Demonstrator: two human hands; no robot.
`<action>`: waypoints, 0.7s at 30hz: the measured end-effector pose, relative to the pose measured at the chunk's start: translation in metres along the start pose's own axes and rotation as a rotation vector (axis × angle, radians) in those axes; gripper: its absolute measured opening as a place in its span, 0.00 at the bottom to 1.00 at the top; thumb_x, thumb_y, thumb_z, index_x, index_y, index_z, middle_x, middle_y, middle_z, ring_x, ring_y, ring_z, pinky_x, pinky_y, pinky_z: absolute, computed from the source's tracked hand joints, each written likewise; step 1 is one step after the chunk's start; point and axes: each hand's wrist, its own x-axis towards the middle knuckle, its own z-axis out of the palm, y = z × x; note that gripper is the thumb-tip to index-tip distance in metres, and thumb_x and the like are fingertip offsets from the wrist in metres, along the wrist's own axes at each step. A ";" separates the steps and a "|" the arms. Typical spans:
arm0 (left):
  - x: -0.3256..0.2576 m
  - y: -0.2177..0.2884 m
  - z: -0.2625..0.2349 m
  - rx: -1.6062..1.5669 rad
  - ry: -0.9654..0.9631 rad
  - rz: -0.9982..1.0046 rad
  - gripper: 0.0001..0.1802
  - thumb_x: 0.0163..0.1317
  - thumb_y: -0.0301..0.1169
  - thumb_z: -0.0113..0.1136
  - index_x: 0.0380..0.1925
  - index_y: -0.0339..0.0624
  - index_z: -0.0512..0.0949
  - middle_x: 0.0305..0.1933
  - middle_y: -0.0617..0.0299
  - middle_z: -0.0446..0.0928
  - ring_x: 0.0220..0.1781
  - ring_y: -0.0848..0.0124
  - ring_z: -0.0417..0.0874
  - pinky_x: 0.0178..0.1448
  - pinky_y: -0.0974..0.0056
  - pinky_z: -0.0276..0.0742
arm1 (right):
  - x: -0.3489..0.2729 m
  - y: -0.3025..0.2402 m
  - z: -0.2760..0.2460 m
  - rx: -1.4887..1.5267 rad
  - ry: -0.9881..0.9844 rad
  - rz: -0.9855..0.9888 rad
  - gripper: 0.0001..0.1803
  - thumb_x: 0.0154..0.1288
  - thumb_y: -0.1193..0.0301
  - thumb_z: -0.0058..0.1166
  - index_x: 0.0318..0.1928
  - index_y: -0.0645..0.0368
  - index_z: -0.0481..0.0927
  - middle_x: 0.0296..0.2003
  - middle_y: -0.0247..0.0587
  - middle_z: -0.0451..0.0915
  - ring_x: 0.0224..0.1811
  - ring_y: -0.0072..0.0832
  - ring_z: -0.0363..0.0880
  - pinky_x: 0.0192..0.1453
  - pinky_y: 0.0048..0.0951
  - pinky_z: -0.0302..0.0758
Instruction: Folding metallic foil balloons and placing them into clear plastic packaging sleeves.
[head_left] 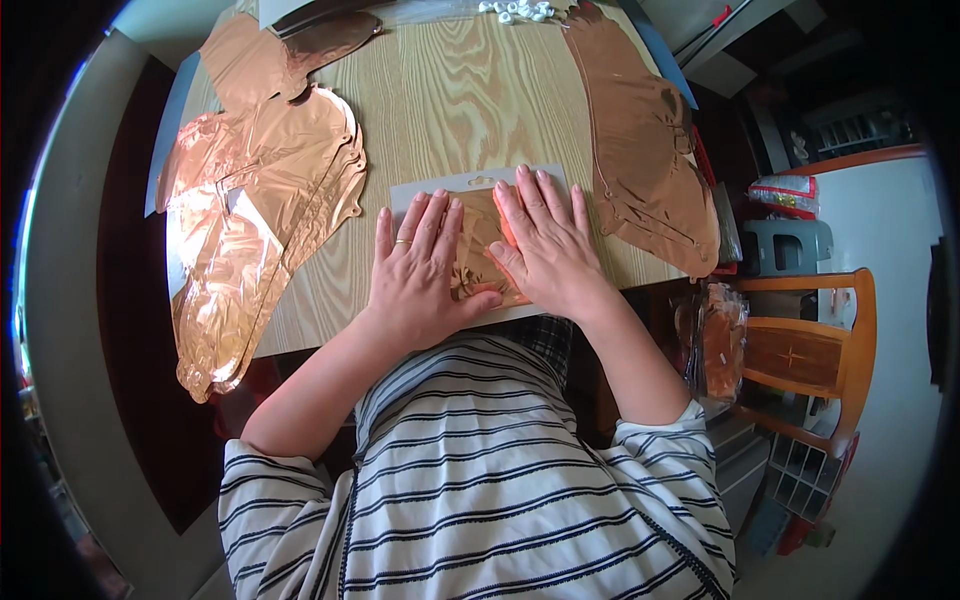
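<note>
A flat packet (467,185) with a pale header and a hang hole lies at the near edge of the table, a folded copper-coloured foil piece (474,228) showing in its middle. My left hand (418,265) is spread flat on its left half, a ring on one finger. On the right half rests my right hand (552,243), palm down with fingers stretched. A bright orange patch (507,222) shows beside the right fingers; what it is I cannot tell. Both palms hide much of the packet.
Flat copper foil balloons (250,190) are heaped at the left, overhanging the near edge. Another stack of foil balloons (645,140) covers the right side. Small white rolls (515,12) sit at the far edge. A wooden chair (800,350) and packed foil packets (722,340) stand at the right.
</note>
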 end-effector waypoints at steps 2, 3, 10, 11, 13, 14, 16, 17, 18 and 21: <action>-0.002 -0.005 -0.003 -0.036 -0.024 0.032 0.62 0.54 0.72 0.60 0.75 0.33 0.60 0.80 0.44 0.59 0.84 0.51 0.52 0.83 0.37 0.38 | 0.000 0.000 0.000 0.010 0.004 0.003 0.40 0.78 0.46 0.42 0.81 0.52 0.53 0.81 0.53 0.48 0.83 0.51 0.45 0.82 0.63 0.36; -0.003 -0.007 -0.005 -0.052 -0.035 0.047 0.63 0.53 0.72 0.60 0.75 0.33 0.59 0.80 0.44 0.59 0.85 0.51 0.51 0.83 0.37 0.38 | 0.000 -0.001 0.000 0.018 0.005 0.006 0.40 0.78 0.46 0.42 0.81 0.52 0.53 0.81 0.53 0.48 0.83 0.51 0.45 0.82 0.63 0.36; -0.005 -0.019 -0.002 -0.006 0.014 0.186 0.64 0.56 0.76 0.53 0.75 0.30 0.59 0.80 0.40 0.57 0.84 0.46 0.53 0.82 0.37 0.42 | 0.000 0.001 0.003 0.031 0.032 -0.005 0.41 0.76 0.45 0.44 0.79 0.55 0.57 0.80 0.57 0.51 0.83 0.50 0.46 0.81 0.67 0.37; -0.005 -0.019 -0.001 0.001 0.021 0.197 0.63 0.57 0.76 0.53 0.75 0.29 0.59 0.80 0.39 0.57 0.83 0.45 0.53 0.82 0.37 0.42 | 0.000 0.002 0.002 0.037 0.035 -0.005 0.40 0.76 0.46 0.45 0.79 0.55 0.57 0.79 0.57 0.52 0.83 0.51 0.48 0.81 0.65 0.38; -0.004 -0.019 -0.001 0.016 0.020 0.202 0.63 0.58 0.76 0.52 0.75 0.29 0.59 0.80 0.39 0.56 0.83 0.44 0.53 0.82 0.37 0.43 | -0.001 0.002 -0.002 0.048 0.043 -0.004 0.39 0.77 0.49 0.46 0.79 0.57 0.58 0.78 0.58 0.54 0.82 0.51 0.50 0.82 0.61 0.40; -0.004 -0.019 0.000 0.025 0.014 0.195 0.63 0.58 0.76 0.51 0.75 0.29 0.59 0.80 0.39 0.56 0.83 0.44 0.53 0.82 0.37 0.43 | -0.002 0.004 -0.004 0.218 0.128 0.008 0.37 0.77 0.52 0.47 0.78 0.58 0.58 0.78 0.59 0.56 0.81 0.51 0.52 0.82 0.58 0.42; -0.004 -0.018 -0.002 0.038 0.000 0.189 0.63 0.59 0.76 0.50 0.75 0.30 0.59 0.80 0.39 0.56 0.83 0.45 0.52 0.82 0.38 0.42 | -0.008 0.012 -0.011 0.558 0.300 0.029 0.35 0.77 0.58 0.49 0.77 0.60 0.60 0.76 0.59 0.59 0.80 0.51 0.56 0.82 0.52 0.46; -0.004 -0.017 -0.003 0.040 -0.007 0.182 0.63 0.59 0.76 0.50 0.75 0.31 0.58 0.80 0.39 0.56 0.84 0.45 0.52 0.82 0.39 0.42 | -0.018 0.011 -0.023 0.515 0.418 0.039 0.28 0.74 0.68 0.53 0.71 0.64 0.68 0.71 0.58 0.68 0.75 0.50 0.65 0.78 0.45 0.58; -0.005 -0.016 -0.004 0.042 -0.017 0.174 0.63 0.60 0.77 0.49 0.76 0.31 0.58 0.80 0.39 0.55 0.84 0.45 0.52 0.83 0.40 0.41 | -0.032 0.008 -0.029 0.607 0.542 0.097 0.19 0.71 0.74 0.56 0.60 0.65 0.78 0.62 0.54 0.78 0.65 0.46 0.76 0.69 0.41 0.70; -0.003 -0.013 -0.007 0.028 -0.048 0.155 0.63 0.59 0.76 0.50 0.76 0.32 0.57 0.81 0.39 0.54 0.84 0.44 0.49 0.83 0.39 0.40 | -0.086 -0.004 -0.029 0.678 0.592 0.273 0.08 0.67 0.78 0.57 0.28 0.62 0.76 0.24 0.42 0.75 0.26 0.37 0.73 0.33 0.35 0.70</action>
